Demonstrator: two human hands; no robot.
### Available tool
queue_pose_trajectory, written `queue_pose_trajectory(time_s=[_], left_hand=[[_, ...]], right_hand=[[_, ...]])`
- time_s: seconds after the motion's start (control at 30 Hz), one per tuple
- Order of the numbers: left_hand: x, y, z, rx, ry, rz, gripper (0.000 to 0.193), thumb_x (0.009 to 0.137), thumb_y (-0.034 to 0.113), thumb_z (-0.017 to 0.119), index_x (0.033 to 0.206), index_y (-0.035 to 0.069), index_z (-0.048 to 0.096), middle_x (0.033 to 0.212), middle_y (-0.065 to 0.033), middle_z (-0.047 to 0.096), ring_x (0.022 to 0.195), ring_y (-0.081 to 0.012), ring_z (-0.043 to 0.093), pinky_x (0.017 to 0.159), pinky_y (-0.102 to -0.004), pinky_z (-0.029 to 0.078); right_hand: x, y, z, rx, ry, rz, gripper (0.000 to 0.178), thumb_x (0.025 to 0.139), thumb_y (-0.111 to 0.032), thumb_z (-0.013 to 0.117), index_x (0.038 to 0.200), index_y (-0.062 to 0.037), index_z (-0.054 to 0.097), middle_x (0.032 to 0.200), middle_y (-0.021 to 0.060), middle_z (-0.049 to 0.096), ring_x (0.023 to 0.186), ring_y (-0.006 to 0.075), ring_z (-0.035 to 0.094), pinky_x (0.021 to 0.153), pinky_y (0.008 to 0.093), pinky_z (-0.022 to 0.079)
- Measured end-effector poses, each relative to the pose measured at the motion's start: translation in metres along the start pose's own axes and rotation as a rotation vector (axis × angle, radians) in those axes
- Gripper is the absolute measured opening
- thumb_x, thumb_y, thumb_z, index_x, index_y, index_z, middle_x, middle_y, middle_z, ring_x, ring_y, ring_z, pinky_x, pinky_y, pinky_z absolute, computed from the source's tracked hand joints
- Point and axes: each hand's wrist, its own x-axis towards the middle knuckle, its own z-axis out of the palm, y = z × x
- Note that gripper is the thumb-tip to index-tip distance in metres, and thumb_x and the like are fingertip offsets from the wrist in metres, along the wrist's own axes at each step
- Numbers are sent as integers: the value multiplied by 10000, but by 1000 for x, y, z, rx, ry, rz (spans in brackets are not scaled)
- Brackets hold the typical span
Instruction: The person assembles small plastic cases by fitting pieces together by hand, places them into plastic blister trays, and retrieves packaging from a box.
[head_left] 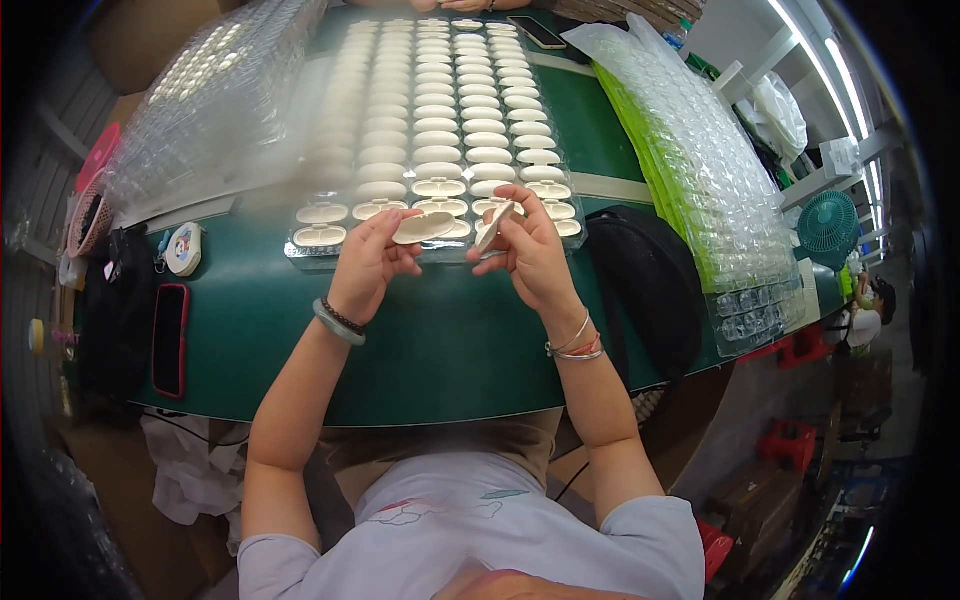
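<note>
Above the near edge of a clear plastic tray [300,258], both of my hands are raised. My left hand [366,262] pinches a cream oval shell piece [424,228] between thumb and fingers, its broad face turned up. In my right hand [537,252] is another cream oval piece [492,228], tilted on edge between thumb and fingers. The two pieces are apart. Long rows of cream oval cases [436,155] fill the tray. Most of the farther ones show smooth domed tops; several in the nearest rows show hollow insides, such as the open case [320,235] at left.
Stacked clear plastic trays [230,100] stand at left, and bubble wrap [690,130] over green sheets lies at right. A black bag [640,280] sits beside my right arm. A red-edged phone [170,340] lies left. Another person's hands [466,5] show at the far edge.
</note>
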Motion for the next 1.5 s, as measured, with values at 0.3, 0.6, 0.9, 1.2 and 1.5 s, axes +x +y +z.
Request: queue_pose_trajectory(time_s=[0.3, 0.6, 0.9, 1.2, 1.5], left_hand=[[-1, 0, 1, -4, 4, -11, 373, 967, 296, 406, 1145, -6, 532, 748, -54, 568, 627, -90, 532, 625, -261, 496], [0, 0, -1, -154, -27, -86, 382, 947, 310, 462, 1115, -19, 558, 756, -51, 561, 667, -104, 542, 627, -279, 503], [0, -1, -4, -150, -54, -73, 376, 948, 301, 461, 1107, -25, 561, 777, -48, 567, 671, -103, 544, 627, -277, 505], [-3, -5, 5, 96, -69, -4, 365, 969, 287, 402, 1134, 3, 561, 805, -40, 585, 666, -83, 539, 644, -253, 499], [-7, -9, 9, 223, -161, 24, 364, 970, 298, 409, 1112, 5, 573, 875, -40, 600, 705, -79, 548, 645, -232, 481]], right_hand=[[8, 12, -6, -72, 82, -107, 308, 918, -128, 520, 1208, -32, 486, 799, 5, 570, 660, 101, 579, 566, 205, 470], [7, 11, -15, 123, 47, 11, 279, 902, -172, 567, 1132, -20, 521, 764, 9, 554, 572, 94, 545, 472, 211, 431], [6, 4, -5, 237, 79, 117, 268, 868, -101, 601, 1105, 18, 567, 820, 51, 624, 667, 131, 598, 665, 239, 523], [-2, 7, -5, -458, -47, -32, 192, 804, -85, 672, 968, 10, 644, 736, 61, 650, 553, 87, 584, 516, 199, 475], [-3, 5, 4, -545, 64, 3, 244, 712, -106, 755, 814, 13, 567, 559, 38, 585, 473, 68, 541, 413, 184, 396]])
